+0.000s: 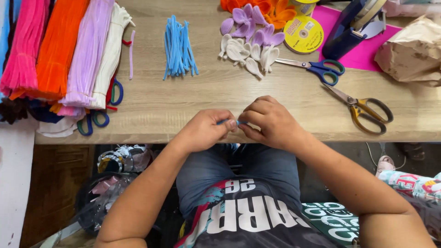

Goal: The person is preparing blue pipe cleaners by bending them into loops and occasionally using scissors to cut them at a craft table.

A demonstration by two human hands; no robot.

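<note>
A short blue pipe cleaner piece [229, 122] is pinched between both hands at the near edge of the wooden table [183, 101]. The left hand [205, 130] closes its fingertips on one end, and the right hand [268, 122] closes on the other, so only a small bit of blue shows in the gap between them.

Beyond the hands, further up the table, lies a loose bundle of blue pipe cleaners [178, 47]. To the right of that bundle sits a cluster of white and lilac petal shapes [248, 43], with orange ones [271, 9] behind it. Right of the petals stands a round yellow tape roll [303, 33] with a printed label, touching a pink sheet [363, 53] that bears a dark blue tape dispenser [351, 25]. A crumpled brown paper bag [411, 50] lies at the far right.

Blue-handled scissors [319, 68] and yellow-handled scissors [367, 108] rest right of the hands. Left of the blue bundle lie long packs of pipe cleaners [69, 50] in pink, orange, lilac and white.
</note>
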